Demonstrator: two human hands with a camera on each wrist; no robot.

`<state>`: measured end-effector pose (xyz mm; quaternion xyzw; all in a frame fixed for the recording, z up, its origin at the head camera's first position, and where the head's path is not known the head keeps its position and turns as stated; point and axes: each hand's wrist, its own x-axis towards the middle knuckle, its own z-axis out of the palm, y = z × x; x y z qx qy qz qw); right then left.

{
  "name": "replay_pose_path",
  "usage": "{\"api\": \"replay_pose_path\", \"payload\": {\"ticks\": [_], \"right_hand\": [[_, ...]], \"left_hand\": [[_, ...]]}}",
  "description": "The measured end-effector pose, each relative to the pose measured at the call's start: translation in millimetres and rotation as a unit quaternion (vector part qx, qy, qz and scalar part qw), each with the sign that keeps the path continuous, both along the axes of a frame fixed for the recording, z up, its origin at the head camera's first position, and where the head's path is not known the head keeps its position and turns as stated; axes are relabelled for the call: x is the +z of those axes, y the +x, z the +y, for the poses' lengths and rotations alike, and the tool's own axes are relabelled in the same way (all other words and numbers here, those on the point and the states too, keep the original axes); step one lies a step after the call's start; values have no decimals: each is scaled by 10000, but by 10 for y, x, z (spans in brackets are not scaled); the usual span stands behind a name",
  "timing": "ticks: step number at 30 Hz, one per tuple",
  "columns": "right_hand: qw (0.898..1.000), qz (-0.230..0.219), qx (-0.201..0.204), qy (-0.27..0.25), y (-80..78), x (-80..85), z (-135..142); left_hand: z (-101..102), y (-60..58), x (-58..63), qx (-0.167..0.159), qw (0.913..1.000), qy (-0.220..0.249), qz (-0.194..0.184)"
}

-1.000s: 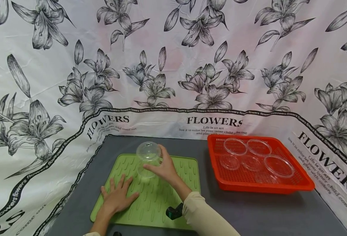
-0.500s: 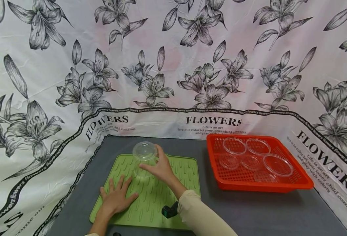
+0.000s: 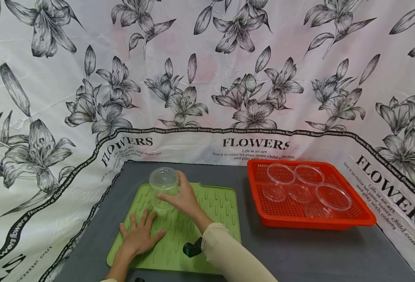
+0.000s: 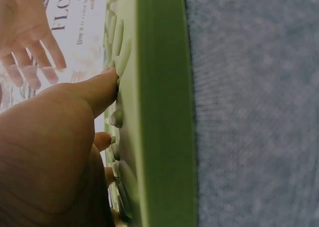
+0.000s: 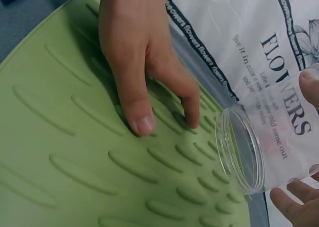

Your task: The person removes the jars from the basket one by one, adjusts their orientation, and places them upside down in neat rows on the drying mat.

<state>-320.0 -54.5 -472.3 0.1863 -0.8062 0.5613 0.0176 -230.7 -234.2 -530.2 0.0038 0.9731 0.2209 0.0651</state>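
My right hand grips a clear plastic cup by its side, over the far left part of a green ridged mat. In the right wrist view the cup's ringed end is close to the mat; whether they touch I cannot tell. My left hand rests on the mat's near left part with fingers spread, a short way from the cup. The left wrist view shows its thumb against the ridged surface.
On the right of the grey table stands a red plastic basket holding 3 clear round containers. Behind the table hangs a white flower-printed cloth. A small black device sits at the right wrist.
My right hand has shifted left over the mat with the cup in its grip. The left hand stays in place, and the basket is unchanged.
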Motion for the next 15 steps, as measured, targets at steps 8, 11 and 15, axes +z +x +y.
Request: {"api": "replay_pose_path", "payload": {"ticks": [8,11,15], "right_hand": [[9999,-57,-111,-38,-22,-25,-157],[9998,-100,-168,11,-19,-45,-190],[9996,-162,-230,84,-18,-64,-215]], "left_hand": [[-6,-7,10,49,9998,210,23],[-6,-1,13,53,9997,259,7],[-11,10,16,46,9994,344,-40]]}}
